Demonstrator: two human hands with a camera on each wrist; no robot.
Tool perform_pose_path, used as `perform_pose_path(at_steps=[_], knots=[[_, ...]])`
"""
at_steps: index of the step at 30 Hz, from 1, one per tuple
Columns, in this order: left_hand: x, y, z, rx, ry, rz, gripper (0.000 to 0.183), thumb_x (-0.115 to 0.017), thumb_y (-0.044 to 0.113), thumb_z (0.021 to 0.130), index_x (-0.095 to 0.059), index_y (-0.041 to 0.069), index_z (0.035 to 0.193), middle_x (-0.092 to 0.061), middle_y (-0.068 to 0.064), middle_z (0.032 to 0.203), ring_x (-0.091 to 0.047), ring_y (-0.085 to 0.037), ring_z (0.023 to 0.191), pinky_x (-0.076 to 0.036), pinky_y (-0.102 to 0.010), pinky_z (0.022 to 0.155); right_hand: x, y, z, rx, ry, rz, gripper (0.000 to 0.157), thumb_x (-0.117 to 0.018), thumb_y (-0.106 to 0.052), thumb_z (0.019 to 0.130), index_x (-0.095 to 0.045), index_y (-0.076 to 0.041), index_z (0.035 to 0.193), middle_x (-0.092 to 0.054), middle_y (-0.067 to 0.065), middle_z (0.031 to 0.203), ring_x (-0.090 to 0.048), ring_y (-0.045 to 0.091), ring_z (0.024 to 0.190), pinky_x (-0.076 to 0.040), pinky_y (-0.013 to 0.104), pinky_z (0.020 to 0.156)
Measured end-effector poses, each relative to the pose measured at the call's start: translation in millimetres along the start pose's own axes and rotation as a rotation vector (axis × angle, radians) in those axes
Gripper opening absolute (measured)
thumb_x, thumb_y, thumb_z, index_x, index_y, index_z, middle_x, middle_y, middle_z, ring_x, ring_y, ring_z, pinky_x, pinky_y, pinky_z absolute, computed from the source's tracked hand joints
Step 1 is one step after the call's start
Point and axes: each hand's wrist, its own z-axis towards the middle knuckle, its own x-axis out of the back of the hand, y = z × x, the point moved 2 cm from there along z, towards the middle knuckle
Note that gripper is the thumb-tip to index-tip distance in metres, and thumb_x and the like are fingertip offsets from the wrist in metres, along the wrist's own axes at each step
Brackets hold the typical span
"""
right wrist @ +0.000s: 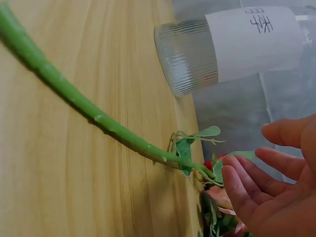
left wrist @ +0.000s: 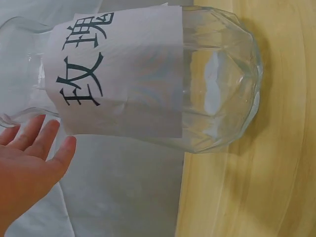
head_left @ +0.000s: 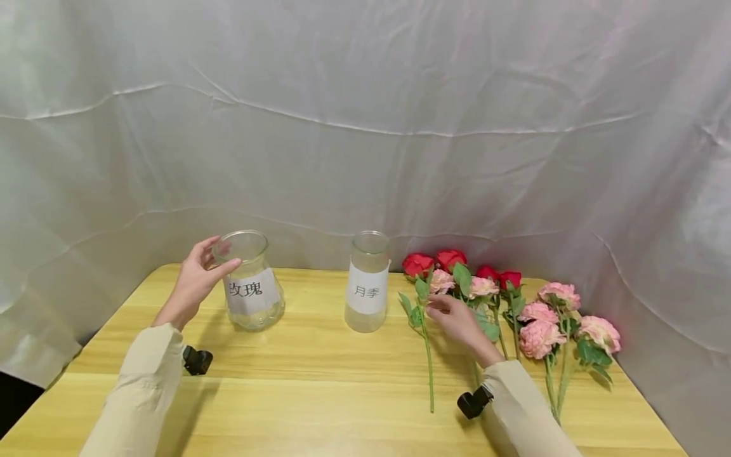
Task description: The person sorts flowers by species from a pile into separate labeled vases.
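A wide glass vase (head_left: pixel 255 322) with a white paper label (left wrist: pixel 133 74) stands upright on the left. My left hand (head_left: pixel 197 276) is at its neck, fingers spread and thumb apart; the left wrist view shows no firm grip. On the right, a red rose (head_left: pixel 418 264) lies with its green stem (right wrist: pixel 113 127) toward me. Just beside its upper stem and leaves is my right hand (head_left: pixel 457 320). Its fingers (right wrist: pixel 242 190) are loosely extended, with the thumb apart. Whether the fingertips touch the leaves cannot be made out.
A narrower labelled glass vase (head_left: pixel 367 320) stands mid-table, left of the flowers. More red roses (head_left: pixel 451 258) and several pink flowers (head_left: pixel 539 338) lie along the right side of the wooden table (head_left: pixel 297 406). A grey curtain (head_left: pixel 320 158) hangs behind.
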Motion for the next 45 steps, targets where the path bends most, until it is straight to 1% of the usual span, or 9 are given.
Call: perform_pose_path(at_steps=[3, 6, 11, 19, 23, 31, 39, 41, 45], knots=[[-2.6, -1.3, 1.2, -0.013, 0.007, -0.021, 0.081, -0.062, 0.023, 0.096, -0.009, 0.002, 0.153, -0.025, -0.024, 0.154, -0.023, -0.039, 0.139, -0.024, -0.05, 0.111, -2.3, 5, 6, -0.005, 0.008, -0.017, 0.026, -0.06, -0.005, 0.093, -0.062, 0.008, 0.116, -0.066, 0.019, 0.105, -0.06, 0.033, 0.099, -0.049, 0.044, 0.084], [-4.7, -1.6, 1.2, -0.028, 0.028, -0.017, 0.079, -0.062, 0.023, 0.096, -0.011, 0.003, 0.153, -0.028, -0.023, 0.153, -0.03, -0.036, 0.137, -0.031, -0.034, 0.109, -5.2, 12, 10, -0.043, 0.02, -0.054, 0.021, -0.064, -0.004, 0.09, -0.065, 0.007, 0.108, -0.068, 0.015, 0.098, -0.062, 0.029, 0.091, -0.051, 0.039, 0.078], [-7.3, -3.3, 0.9, -0.048, 0.06, -0.02, 0.077, -0.062, 0.022, 0.096, -0.013, 0.003, 0.153, -0.031, -0.023, 0.151, -0.035, -0.034, 0.134, -0.037, -0.019, 0.1, -9.4, 19, 15, -0.074, 0.038, -0.046, 0.023, -0.065, -0.002, 0.088, -0.065, 0.008, 0.109, -0.068, 0.017, 0.094, -0.064, 0.027, 0.083, -0.053, 0.035, 0.067], [-11.0, -4.9, 1.0, -0.043, 0.088, -0.042, 0.078, -0.063, 0.024, 0.096, -0.014, 0.006, 0.154, -0.032, -0.019, 0.152, -0.032, -0.034, 0.136, -0.03, -0.034, 0.11, -18.6, 27, 15, -0.164, 0.052, 0.031, 0.022, -0.067, 0.002, 0.087, -0.066, 0.01, 0.107, -0.068, 0.018, 0.095, -0.064, 0.028, 0.085, -0.054, 0.034, 0.068], [-11.5, -6.1, 1.2, -0.042, 0.093, -0.036, 0.078, -0.063, 0.025, 0.096, -0.014, 0.006, 0.154, -0.033, -0.018, 0.152, -0.032, -0.033, 0.136, -0.031, -0.03, 0.109, -20.4, 27, 16, -0.189, 0.051, 0.013, 0.018, -0.07, 0.001, 0.084, -0.068, 0.009, 0.1, -0.068, 0.014, 0.088, -0.064, 0.024, 0.078, -0.054, 0.035, 0.067], [-9.7, -7.9, 0.2, -0.05, 0.105, -0.042, 0.078, -0.063, 0.025, 0.095, -0.014, 0.008, 0.154, -0.032, -0.018, 0.152, -0.032, -0.035, 0.136, -0.029, -0.04, 0.111, -23.8, 21, 19, -0.208, -0.052, -0.056, 0.013, -0.071, 0.001, 0.081, -0.068, 0.007, 0.093, -0.066, 0.01, 0.083, -0.063, 0.017, 0.066, -0.054, 0.032, 0.06], [-10.8, -11.0, -2.0, -0.05, 0.111, -0.028, 0.077, -0.062, 0.025, 0.096, -0.015, 0.007, 0.154, -0.034, -0.019, 0.151, -0.034, -0.032, 0.134, -0.036, -0.013, 0.097, -25.8, 23, 16, -0.313, -0.066, 0.147, 0.018, -0.059, 0.004, 0.089, -0.058, 0.014, 0.104, -0.058, 0.018, 0.097, -0.055, 0.018, 0.074, -0.051, 0.03, 0.064], [-10.9, -11.2, -2.0, -0.055, 0.114, -0.028, 0.077, -0.062, 0.025, 0.096, -0.016, 0.007, 0.154, -0.034, -0.019, 0.151, -0.035, -0.032, 0.134, -0.036, -0.013, 0.097, -24.5, 21, 15, -0.318, -0.065, 0.197, 0.024, -0.058, 0.004, 0.089, -0.055, 0.017, 0.11, -0.058, 0.018, 0.098, -0.057, 0.018, 0.075, -0.053, 0.031, 0.068], [-10.8, -11.1, -2.0, -0.058, 0.119, -0.033, 0.077, -0.062, 0.024, 0.096, -0.015, 0.007, 0.154, -0.034, -0.019, 0.151, -0.034, -0.033, 0.134, -0.033, -0.025, 0.106, -19.4, 15, 13, -0.309, -0.069, 0.262, 0.028, -0.058, 0.003, 0.091, -0.053, 0.018, 0.114, -0.06, 0.017, 0.096, -0.059, 0.017, 0.077, -0.054, 0.033, 0.072]])
